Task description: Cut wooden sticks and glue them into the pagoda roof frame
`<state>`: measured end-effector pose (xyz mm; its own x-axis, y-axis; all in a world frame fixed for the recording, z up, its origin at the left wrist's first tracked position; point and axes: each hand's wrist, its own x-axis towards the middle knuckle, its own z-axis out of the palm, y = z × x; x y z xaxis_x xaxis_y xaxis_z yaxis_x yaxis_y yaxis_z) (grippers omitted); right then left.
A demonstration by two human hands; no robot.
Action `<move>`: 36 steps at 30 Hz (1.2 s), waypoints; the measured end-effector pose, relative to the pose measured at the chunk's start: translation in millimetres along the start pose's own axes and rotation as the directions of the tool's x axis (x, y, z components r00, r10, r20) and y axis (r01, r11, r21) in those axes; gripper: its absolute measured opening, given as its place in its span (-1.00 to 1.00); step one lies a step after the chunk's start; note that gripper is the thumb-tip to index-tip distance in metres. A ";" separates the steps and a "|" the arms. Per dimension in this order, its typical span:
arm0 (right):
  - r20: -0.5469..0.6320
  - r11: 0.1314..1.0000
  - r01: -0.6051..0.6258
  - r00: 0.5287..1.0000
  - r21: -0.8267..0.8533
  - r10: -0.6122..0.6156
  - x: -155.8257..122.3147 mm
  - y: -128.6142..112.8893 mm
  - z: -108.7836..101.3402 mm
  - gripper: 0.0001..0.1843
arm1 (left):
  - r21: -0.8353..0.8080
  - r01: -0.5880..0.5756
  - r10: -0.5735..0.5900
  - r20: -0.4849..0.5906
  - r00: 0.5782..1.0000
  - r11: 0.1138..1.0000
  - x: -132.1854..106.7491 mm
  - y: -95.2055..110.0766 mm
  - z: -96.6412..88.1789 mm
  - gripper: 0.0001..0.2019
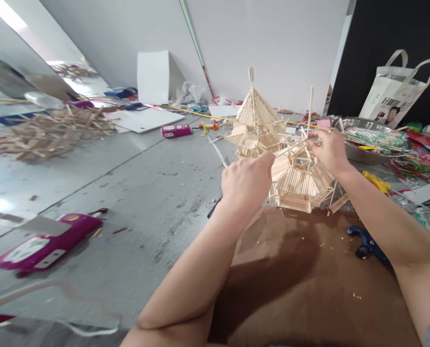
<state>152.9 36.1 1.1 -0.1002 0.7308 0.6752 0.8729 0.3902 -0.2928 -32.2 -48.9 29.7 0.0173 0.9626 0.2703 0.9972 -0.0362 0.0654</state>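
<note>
A small pagoda-like model of thin wooden sticks (297, 180) stands at the edge of a brown sheet (297, 284), its flared roof topped by an open frame. At its upper left, my left hand (249, 176) is closed, seen from the back, on one end of a thin wooden stick (289, 147). My right hand (328, 147) pinches around the stick's other end, over the frame; its fingertips partly cover the joint. Just beside those fingers rises an upright stick (310, 106). Behind stands a taller stick pagoda (257, 108) with a pointed roof.
On the right are a metal bowl (371, 153) of wrapped sticks, a white tote bag (391, 96) and a blue tool (370, 246). Magenta power strips (52, 243) lie on the grey floor at left, near a blurred heap of wood pieces (52, 135).
</note>
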 end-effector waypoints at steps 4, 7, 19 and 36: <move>-0.006 1.000 0.004 1.000 0.004 -0.004 0.1 0.5 1.1 -0.87 | 0.004 0.000 0.000 0.008 1.000 1.000 -0.3 0.3 -1.4 -0.66; -0.013 1.000 0.017 1.000 0.004 -0.017 0.1 1.5 1.9 -0.86 | -0.006 -0.003 0.003 0.013 1.000 1.000 -0.1 0.4 -0.8 -0.66; -0.017 1.000 0.017 1.000 0.008 -0.017 -0.6 1.2 0.9 -0.87 | -0.008 -0.012 0.012 0.023 1.000 1.000 -0.9 1.8 -1.7 -0.65; 0.032 1.000 0.015 0.999 -0.006 -0.015 1.2 1.9 -0.1 -0.87 | 0.058 -0.007 0.004 0.049 0.999 0.998 -0.6 6.3 -12.7 -0.65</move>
<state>154.5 37.7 1.4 -0.1288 0.7426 0.6572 0.8739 0.3982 -0.2786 -26.9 -53.1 42.2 0.0252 0.9744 0.2235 0.9996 -0.0275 0.0074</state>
